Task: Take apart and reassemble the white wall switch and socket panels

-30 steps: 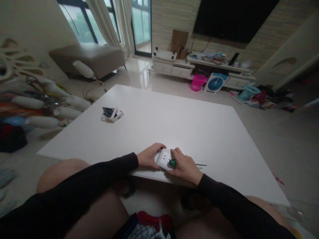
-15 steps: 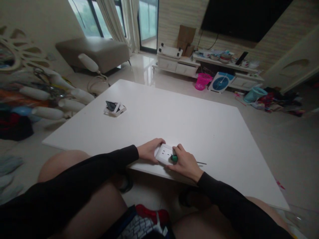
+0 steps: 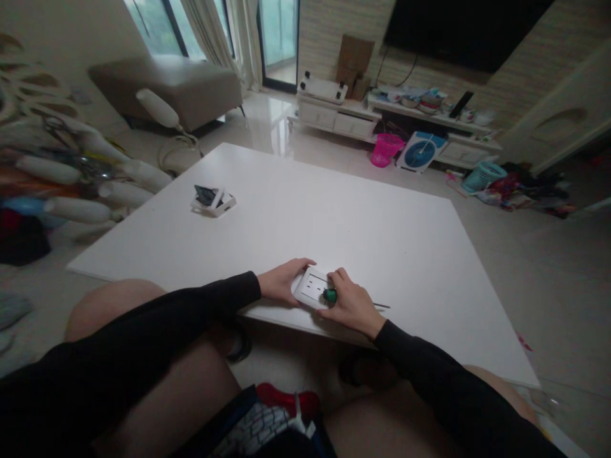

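Long black sleeves (image 3: pixel 195 318), patterned dark clothing (image 3: pixel 267 423).

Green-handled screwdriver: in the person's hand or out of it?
In: the right hand holds the screwdriver, its green handle over the socket panel, its shaft showing past the hand's other side.

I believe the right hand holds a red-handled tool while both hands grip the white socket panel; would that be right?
Not quite: the head view shows that the tool's handle is green, not red. The right hand holds it, and both it and the left hand grip the white socket panel.
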`<action>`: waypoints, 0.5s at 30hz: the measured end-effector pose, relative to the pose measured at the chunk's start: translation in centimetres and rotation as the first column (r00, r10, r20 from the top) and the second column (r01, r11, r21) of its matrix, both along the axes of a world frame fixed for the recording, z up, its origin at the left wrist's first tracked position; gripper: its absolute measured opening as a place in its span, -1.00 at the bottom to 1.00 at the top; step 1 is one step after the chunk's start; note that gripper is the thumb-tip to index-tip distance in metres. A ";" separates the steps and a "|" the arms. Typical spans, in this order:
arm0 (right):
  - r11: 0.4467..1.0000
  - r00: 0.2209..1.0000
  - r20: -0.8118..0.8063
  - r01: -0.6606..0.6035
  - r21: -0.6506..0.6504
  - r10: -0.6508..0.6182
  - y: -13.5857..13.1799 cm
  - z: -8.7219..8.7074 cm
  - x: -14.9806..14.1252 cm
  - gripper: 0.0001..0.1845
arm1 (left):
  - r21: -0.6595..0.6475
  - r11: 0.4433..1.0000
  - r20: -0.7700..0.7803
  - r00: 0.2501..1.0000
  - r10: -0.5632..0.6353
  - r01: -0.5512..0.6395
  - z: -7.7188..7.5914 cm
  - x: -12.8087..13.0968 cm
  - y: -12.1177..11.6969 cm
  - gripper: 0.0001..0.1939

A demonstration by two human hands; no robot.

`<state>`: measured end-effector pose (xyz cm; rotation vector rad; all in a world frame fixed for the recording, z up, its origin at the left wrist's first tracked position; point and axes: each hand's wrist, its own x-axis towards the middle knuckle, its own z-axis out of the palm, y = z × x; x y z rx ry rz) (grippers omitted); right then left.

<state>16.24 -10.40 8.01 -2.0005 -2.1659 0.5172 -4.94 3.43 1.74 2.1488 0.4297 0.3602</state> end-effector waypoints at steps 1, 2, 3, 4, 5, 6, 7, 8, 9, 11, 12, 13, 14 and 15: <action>1.000 1.000 -0.018 -0.001 0.013 0.001 0.0 0.0 0.0 -0.39 | 0.009 1.000 0.001 1.000 -0.002 0.002 -0.1 0.0 0.0 0.12; 1.000 0.999 -0.033 -0.001 0.027 0.002 0.0 0.1 0.1 -0.37 | 0.012 1.000 0.000 1.000 -0.006 0.006 -0.1 0.1 0.1 0.15; 0.999 0.999 -0.045 -0.001 0.041 0.003 0.1 0.2 0.2 -0.34 | 0.008 1.000 -0.001 1.000 -0.014 0.014 -0.1 0.1 0.2 0.17; 0.999 0.999 -0.053 0.003 0.055 0.000 0.3 0.4 0.5 -0.31 | -0.004 1.000 0.002 1.000 -0.026 0.026 -0.1 0.0 0.4 0.18; 0.998 0.998 -0.057 0.010 0.066 -0.006 0.4 0.7 0.8 -0.29 | -0.021 0.999 0.006 0.999 -0.040 0.040 0.0 0.0 0.5 0.19; 0.997 0.998 -0.058 0.022 0.077 -0.017 0.7 0.9 1.4 -0.28 | -0.035 0.998 0.012 0.999 -0.050 0.051 0.0 -0.1 0.8 0.18; 0.995 0.998 -0.055 0.040 0.088 -0.035 1.0 1.1 2.0 -0.29 | -0.043 0.998 0.020 0.999 -0.050 0.051 0.1 -0.2 1.1 0.17; 0.993 0.997 -0.049 0.060 0.097 -0.056 1.3 1.3 2.7 -0.29 | -0.041 0.998 0.029 0.999 -0.042 0.043 0.2 -0.3 1.3 0.13; 0.990 0.996 -0.040 0.089 0.108 -0.085 1.6 1.5 3.5 -0.31 | -0.033 0.999 0.037 0.999 -0.026 0.027 0.4 -0.5 1.6 0.09; 0.981 0.989 -0.020 0.151 0.121 -0.150 2.2 1.7 5.2 -0.32 | -0.013 1.000 0.050 0.999 0.006 -0.005 0.6 -0.7 1.8 0.05; 0.975 0.983 -0.012 0.184 0.126 -0.184 2.5 1.7 6.0 -0.32 | -0.005 1.000 0.058 0.998 0.015 -0.015 0.7 -0.7 1.7 0.06; 0.970 0.978 -0.005 0.208 0.128 -0.209 2.7 1.6 6.7 -0.31 | 0.003 1.000 0.066 0.998 0.019 -0.019 0.8 -0.6 1.4 0.09; 0.966 0.974 0.000 0.225 0.125 -0.226 2.9 1.5 7.3 -0.29 | 0.016 1.000 0.073 0.997 0.021 -0.022 0.8 -0.5 0.9 0.14; 0.964 0.970 0.007 0.239 0.117 -0.242 3.0 1.4 7.8 -0.27 | 0.035 0.999 0.077 0.997 0.022 -0.025 0.7 -0.3 0.3 0.19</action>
